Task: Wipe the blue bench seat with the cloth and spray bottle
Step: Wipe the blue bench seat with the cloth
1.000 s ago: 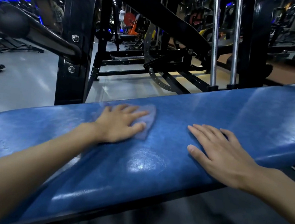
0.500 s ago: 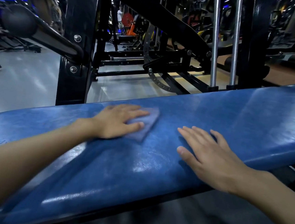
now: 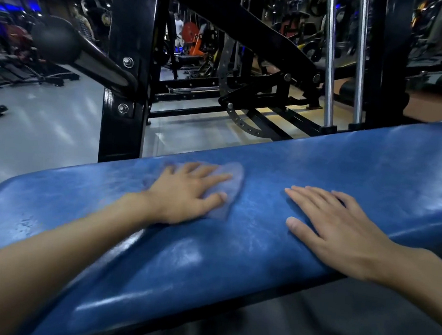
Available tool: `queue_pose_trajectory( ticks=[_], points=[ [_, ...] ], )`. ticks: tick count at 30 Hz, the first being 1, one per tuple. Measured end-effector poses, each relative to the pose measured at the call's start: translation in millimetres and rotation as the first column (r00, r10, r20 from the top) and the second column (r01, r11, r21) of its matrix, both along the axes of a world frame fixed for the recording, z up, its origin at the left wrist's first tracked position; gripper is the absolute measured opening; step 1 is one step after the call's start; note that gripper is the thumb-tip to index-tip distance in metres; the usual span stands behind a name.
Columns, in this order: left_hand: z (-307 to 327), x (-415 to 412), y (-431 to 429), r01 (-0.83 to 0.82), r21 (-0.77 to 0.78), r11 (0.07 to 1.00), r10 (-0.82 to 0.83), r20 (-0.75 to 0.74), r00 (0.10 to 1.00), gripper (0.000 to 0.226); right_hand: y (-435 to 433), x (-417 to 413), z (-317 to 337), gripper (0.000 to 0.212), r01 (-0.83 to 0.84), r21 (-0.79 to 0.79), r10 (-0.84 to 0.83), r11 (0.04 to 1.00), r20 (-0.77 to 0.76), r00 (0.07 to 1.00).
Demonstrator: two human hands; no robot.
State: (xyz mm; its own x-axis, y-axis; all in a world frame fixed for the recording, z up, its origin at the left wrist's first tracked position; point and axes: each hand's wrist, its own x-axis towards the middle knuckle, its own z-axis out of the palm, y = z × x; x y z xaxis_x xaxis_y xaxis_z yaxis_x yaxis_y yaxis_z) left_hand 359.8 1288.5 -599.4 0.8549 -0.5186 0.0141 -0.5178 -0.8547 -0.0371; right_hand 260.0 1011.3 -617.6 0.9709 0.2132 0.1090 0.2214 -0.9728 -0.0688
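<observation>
The blue bench seat [image 3: 260,251] runs across the view from lower left to upper right, its vinyl shiny and scuffed. My left hand [image 3: 185,193] lies flat on a pale blue cloth [image 3: 233,184], pressing it against the seat near the far edge. The cloth shows beyond and under my fingers, blurred. My right hand [image 3: 334,230] rests palm down on the bare seat to the right, fingers spread, holding nothing. No spray bottle is in view.
A black machine upright [image 3: 127,79] with a padded roller arm [image 3: 57,39] stands just behind the bench on the left. Chrome guide rods [image 3: 331,59] and a black frame rise behind the middle. Grey gym floor [image 3: 39,124] lies beyond, with a person far off.
My left hand and the cloth slid slightly back and forth along the seat. My right hand shifted a little to the left and then settled, still flat on the seat.
</observation>
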Motion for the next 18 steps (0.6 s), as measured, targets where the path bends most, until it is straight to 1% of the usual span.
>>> queue_pose_trajectory(
  ticks=[2, 4, 5, 7, 9, 12, 14, 15, 17, 18],
  points=[
    [-4, -35, -24, 0.181, 0.027, 0.983, -0.182, 0.033, 0.983, 0.076, 1, 2, 3, 0.087, 0.035, 0.085, -0.033, 0.996, -0.02, 0.999],
    [-7, -64, -38, 0.341, 0.005, 0.94, -0.341, 0.072, 0.937, 0.069, 5, 2, 7, 0.087, 0.082, 0.207, -0.077, 0.975, -0.035, 0.996],
    [-7, -71, -40, 0.391, -0.008, 0.92, -0.389, 0.087, 0.917, 0.067, 7, 2, 9, 0.089, 0.089, 0.248, -0.086, 0.965, -0.025, 0.996],
    [-3, -66, -34, 0.407, -0.028, 0.913, -0.405, 0.063, 0.912, 0.069, 18, 1, 11, 0.097, 0.068, 0.265, -0.07, 0.962, -0.001, 0.998],
    [0, -48, -22, 0.364, -0.042, 0.93, -0.364, 0.006, 0.931, 0.072, 32, -1, 11, 0.103, 0.048, 0.233, -0.044, 0.971, -0.024, 0.999],
    [-2, -9, 5, 0.258, -0.08, 0.963, -0.258, 0.01, 0.966, 0.073, 49, 0, 5, 0.106, 0.032, 0.104, -0.025, 0.994, -0.069, 0.997],
    [-3, 24, 37, 0.107, -0.099, 0.989, -0.107, -0.002, 0.994, 0.075, 53, 2, 1, 0.108, 0.028, 0.034, -0.026, 0.999, -0.055, 0.998],
    [-4, 41, 57, 0.016, -0.1, 0.995, -0.016, -0.001, 1.0, 0.078, 52, 3, -1, 0.106, 0.03, 0.033, -0.029, 0.999, -0.051, 0.998],
    [-4, 67, 92, -0.169, -0.11, 0.98, 0.169, -0.01, 0.986, 0.08, 51, 4, -1, 0.098, 0.026, 0.045, -0.024, 0.999, -0.05, 0.998],
    [-3, 75, 103, -0.248, -0.115, 0.962, 0.247, -0.025, 0.969, 0.077, 52, 4, 0, 0.092, 0.022, 0.037, -0.02, 0.999, -0.051, 0.998]
  ],
)
